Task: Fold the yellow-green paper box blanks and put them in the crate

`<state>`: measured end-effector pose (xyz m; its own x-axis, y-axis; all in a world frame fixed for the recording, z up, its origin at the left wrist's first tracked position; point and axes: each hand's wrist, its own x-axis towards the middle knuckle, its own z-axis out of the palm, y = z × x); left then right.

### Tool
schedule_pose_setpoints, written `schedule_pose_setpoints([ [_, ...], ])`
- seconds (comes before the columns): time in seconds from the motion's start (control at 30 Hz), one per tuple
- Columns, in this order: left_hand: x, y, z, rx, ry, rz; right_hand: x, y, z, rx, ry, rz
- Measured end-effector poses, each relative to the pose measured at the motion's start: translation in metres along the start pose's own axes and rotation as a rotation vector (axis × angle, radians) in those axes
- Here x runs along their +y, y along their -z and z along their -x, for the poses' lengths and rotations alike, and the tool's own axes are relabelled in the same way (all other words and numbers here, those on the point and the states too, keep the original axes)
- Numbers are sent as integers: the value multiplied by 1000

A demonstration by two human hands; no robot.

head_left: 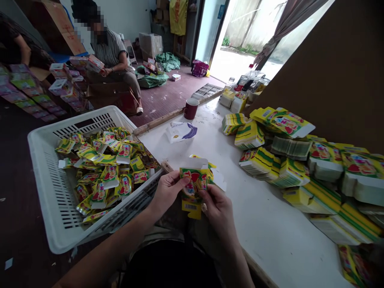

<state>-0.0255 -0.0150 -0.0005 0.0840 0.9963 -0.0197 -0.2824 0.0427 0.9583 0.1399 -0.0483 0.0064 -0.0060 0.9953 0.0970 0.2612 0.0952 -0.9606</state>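
Observation:
Between my two hands is a small yellow and green carton (194, 183) with red print, its end flaps standing out at top and bottom. My left hand (168, 190) pinches its left side, thumb on the front. At the right side my right hand (218, 206) grips it, thumb and fingers closed on the edge. Just behind it on the table lie more cartons (219, 178), partly hidden by the one I hold. To my left a white plastic basket (45, 172) holds a heap of similar small cartons (109, 170) with some flaps sticking out.
Stacks of flat cartons (324, 156) cover the right of the white table (258, 224). A maroon mug (191, 109) and a white and purple packet (181, 132) stand farther back. Bottles (241, 83) sit at the far end. Another person (114, 60) sits beyond the basket holding a box.

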Motion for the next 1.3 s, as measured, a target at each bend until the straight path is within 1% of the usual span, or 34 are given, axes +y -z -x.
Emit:
schedule_pose_setpoints([
  [0.07, 6, 10, -3, -85, -26, 65, -3, 14, -2, -18, 122, 145],
  [0.13, 15, 18, -3, -182, -47, 44, -9, 25, -2, -68, 281, 335],
  [0.17, 19, 20, -3, -247, -38, -33, -13, 29, -2, -101, 355, 421],
  [0.23, 24, 19, 0, -388, 2, -274, -19, 29, 1, -177, 475, 528],
  [0.27, 24, 17, 2, -447, 18, -399, -21, 27, 3, -207, 510, 543],
  [0.3, 23, 13, 4, -478, 23, -510, -21, 24, 5, -205, 522, 526],
  [0.33, 21, 10, 6, -470, 17, -603, -20, 21, 6, -155, 506, 483],
  [0.37, 18, 6, 8, -433, 0, -679, -18, 17, 8, -60, 462, 412],
  [0.43, 11, 1, 12, -335, -65, -795, -13, 8, 11, 129, 285, 168],
  [0.47, 7, -1, 14, -307, -109, -831, -11, 4, 12, 176, 164, 0],
  [0.5, 4, -3, 16, -305, -159, -853, -8, 1, 12, 168, 32, -182],
  [0.57, -2, -6, 19, -354, -272, -870, -5, -6, 12, 41, -209, -528],
  [0.6, -5, -7, 21, -378, -324, -881, -4, -8, 11, -31, -293, -665],
  [0.63, -7, -8, 22, -391, -368, -897, -4, -9, 11, -92, -343, -767],
  [0.7, -9, -8, 23, -396, -431, -925, -3, -8, 10, -200, -374, -875],
  [0.8, -9, -8, 23, -403, -472, -928, -1, -4, 11, -311, -356, -911],
  [0.87, -7, -8, 22, -425, -471, -919, 2, 0, 11, -357, -349, -907],
  [1.03, -5, -11, 21, -449, -435, -948, 7, 2, 7, -379, -371, -938],
  [1.1, -7, -12, 22, -465, -421, -943, 6, -2, 6, -349, -368, -918],
  [1.17, -9, -13, 22, -480, -381, -914, 3, -5, 5, -288, -353, -839],
  [1.23, -9, -13, 22, -479, -310, -882, 1, -8, 5, -209, -312, -698],
  [1.3, -9, -13, 21, -467, -227, -837, 0, -8, 7, -140, -233, -519],
])
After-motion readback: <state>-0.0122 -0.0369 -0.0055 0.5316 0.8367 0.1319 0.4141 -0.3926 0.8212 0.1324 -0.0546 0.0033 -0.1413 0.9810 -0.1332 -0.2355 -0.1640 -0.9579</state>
